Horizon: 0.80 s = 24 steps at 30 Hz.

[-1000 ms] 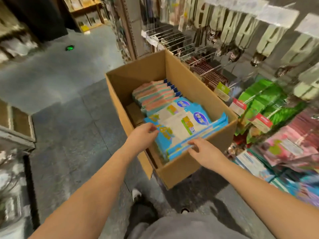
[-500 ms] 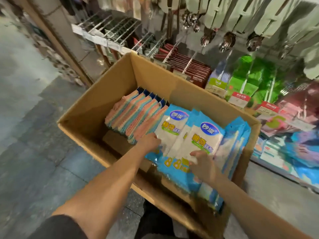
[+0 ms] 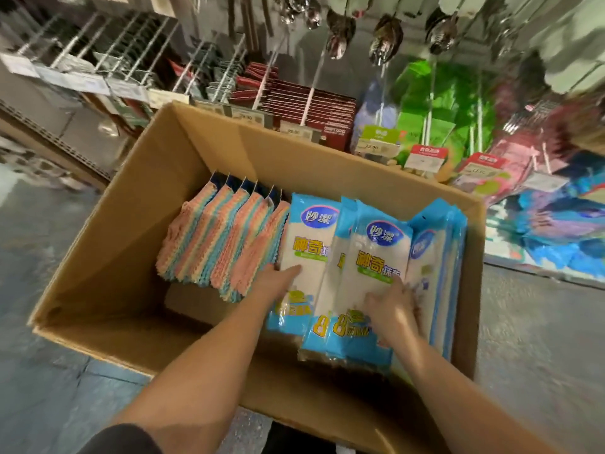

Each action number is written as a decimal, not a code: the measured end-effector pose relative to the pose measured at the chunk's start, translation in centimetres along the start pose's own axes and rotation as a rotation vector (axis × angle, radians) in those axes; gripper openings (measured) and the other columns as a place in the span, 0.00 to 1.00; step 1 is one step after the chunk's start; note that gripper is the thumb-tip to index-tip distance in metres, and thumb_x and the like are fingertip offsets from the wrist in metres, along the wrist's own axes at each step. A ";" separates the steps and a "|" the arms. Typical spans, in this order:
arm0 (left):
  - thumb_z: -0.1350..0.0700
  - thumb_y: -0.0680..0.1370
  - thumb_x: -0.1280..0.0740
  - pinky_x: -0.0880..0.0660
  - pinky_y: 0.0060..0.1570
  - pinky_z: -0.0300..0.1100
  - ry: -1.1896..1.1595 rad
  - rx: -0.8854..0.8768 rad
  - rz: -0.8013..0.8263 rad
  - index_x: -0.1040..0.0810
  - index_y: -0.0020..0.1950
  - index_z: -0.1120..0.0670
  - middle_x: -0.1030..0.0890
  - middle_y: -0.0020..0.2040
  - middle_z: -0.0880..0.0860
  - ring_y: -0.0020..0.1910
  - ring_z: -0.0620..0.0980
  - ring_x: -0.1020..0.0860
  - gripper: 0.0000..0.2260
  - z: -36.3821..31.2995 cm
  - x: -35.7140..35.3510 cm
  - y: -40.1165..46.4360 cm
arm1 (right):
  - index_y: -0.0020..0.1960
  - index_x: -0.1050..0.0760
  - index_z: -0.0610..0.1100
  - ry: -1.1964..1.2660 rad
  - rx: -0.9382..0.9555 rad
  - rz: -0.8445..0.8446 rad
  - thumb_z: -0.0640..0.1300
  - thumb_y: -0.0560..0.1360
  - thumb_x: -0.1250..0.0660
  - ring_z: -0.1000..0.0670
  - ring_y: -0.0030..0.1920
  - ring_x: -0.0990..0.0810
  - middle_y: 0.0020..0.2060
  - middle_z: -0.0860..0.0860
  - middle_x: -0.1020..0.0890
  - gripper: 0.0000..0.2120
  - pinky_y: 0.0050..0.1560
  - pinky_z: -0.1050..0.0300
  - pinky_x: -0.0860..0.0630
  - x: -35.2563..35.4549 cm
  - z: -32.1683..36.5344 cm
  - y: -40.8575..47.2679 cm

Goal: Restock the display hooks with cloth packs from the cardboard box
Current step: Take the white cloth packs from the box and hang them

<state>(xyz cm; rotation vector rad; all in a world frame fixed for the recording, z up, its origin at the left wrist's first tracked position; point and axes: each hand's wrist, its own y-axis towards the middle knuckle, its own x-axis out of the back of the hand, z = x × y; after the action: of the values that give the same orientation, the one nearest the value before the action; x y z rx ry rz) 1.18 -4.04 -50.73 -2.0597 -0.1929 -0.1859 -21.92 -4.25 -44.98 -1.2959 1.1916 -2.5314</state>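
Note:
An open cardboard box (image 3: 137,221) stands on the floor below me. Inside on the right are several blue-and-white cloth packs (image 3: 376,257), leaning upright. To their left is a row of pink-and-blue striped cloths (image 3: 216,244). My left hand (image 3: 275,283) lies on the left side of the leftmost blue pack, fingers fairly straight. My right hand (image 3: 393,309) rests on the front of the middle packs, with its fingers dug in between packs at their right edge. Display hooks (image 3: 108,57) jut out from the shelf wall behind the box.
Behind the box hang dark red packs (image 3: 314,106), green packs (image 3: 435,106) and pink and blue packs (image 3: 556,204) with price tags. Metal utensils (image 3: 383,37) dangle above. Grey floor (image 3: 36,257) spreads to the left and right of the box.
The view has closed in on the box. Both hands stay on the blue packs; my right hand has slid up and right, its fingers now between the packs.

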 end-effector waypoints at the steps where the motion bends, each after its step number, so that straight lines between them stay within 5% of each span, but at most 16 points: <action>1: 0.38 0.69 0.24 0.20 0.55 0.51 -0.022 -0.011 0.053 0.24 0.64 0.57 0.17 0.59 0.55 0.51 0.55 0.17 0.31 -0.1 0.1 0.0 | 0.75 0.40 0.48 0.044 -0.023 0.007 0.51 0.70 0.34 0.38 0.66 0.28 0.67 0.41 0.28 0.35 0.68 0.41 0.30 -0.1 -0.2 0.2; 5: 0.41 0.71 0.23 0.22 0.61 0.53 -0.131 -0.050 0.327 0.20 0.65 0.49 0.14 0.56 0.50 0.54 0.51 0.16 0.26 -0.9 -0.5 -1.8 | 0.74 0.40 0.47 0.132 -0.057 0.066 0.52 0.77 0.34 0.40 0.60 0.23 0.63 0.45 0.25 0.29 0.62 0.46 0.25 -0.2 0.1 -0.1; 9: 0.28 0.61 0.23 0.38 0.71 0.67 0.038 -0.026 0.391 0.37 0.78 0.40 0.30 0.74 0.42 0.72 0.51 0.30 0.49 -0.7 -2.9 -2.1 | 0.77 0.44 0.54 0.221 -0.030 0.074 0.60 0.73 0.33 0.43 0.64 0.25 0.69 0.49 0.27 0.38 0.63 0.42 0.25 -1.2 -1.4 1.1; 13: 0.26 0.53 0.21 0.31 0.70 0.59 0.108 -0.079 0.330 0.43 0.79 0.40 0.32 0.77 0.48 0.72 0.54 0.29 0.59 -1.0 -5.0 -2.3 | 0.76 0.43 0.58 0.258 -0.023 0.088 0.71 0.61 0.33 0.45 0.66 0.26 0.70 0.52 0.29 0.48 0.63 0.40 0.24 -2.0 -2.1 1.1; 16: 0.37 0.61 0.19 0.26 0.65 0.51 0.098 -0.124 0.302 0.40 0.78 0.47 0.28 0.72 0.48 0.68 0.53 0.25 0.52 -1.1 -5.6 -2.2 | 0.77 0.42 0.55 0.184 0.019 0.084 0.65 0.71 0.32 0.45 0.68 0.30 0.70 0.50 0.31 0.40 0.66 0.42 0.28 -1.6 -0.7 -0.7; 19: 0.50 0.61 0.21 0.20 0.57 0.56 -0.043 -0.161 0.317 0.27 0.71 0.49 0.15 0.57 0.49 0.52 0.51 0.15 0.39 -0.8 -5.2 -1.8 | 0.78 0.41 0.53 0.216 0.028 0.080 0.59 0.77 0.34 0.45 0.71 0.33 0.73 0.49 0.36 0.33 0.67 0.44 0.29 -1.6 -1.0 -0.7; 24: 0.56 0.63 0.24 0.20 0.57 0.59 -0.146 -0.180 0.351 0.21 0.64 0.53 0.14 0.53 0.54 0.52 0.57 0.15 0.28 -1.6 -2.2 -5.3 | 0.73 0.37 0.57 0.478 -0.008 0.090 0.69 0.65 0.30 0.46 0.63 0.23 0.68 0.50 0.27 0.41 0.63 0.42 0.23 -1.0 -2.2 -0.9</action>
<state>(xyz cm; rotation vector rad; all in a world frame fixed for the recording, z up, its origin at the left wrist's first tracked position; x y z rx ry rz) -2.14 -3.09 -45.93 -2.2488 0.1015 0.1686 -22.61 -1.95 -45.81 -0.6281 1.2926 -2.8573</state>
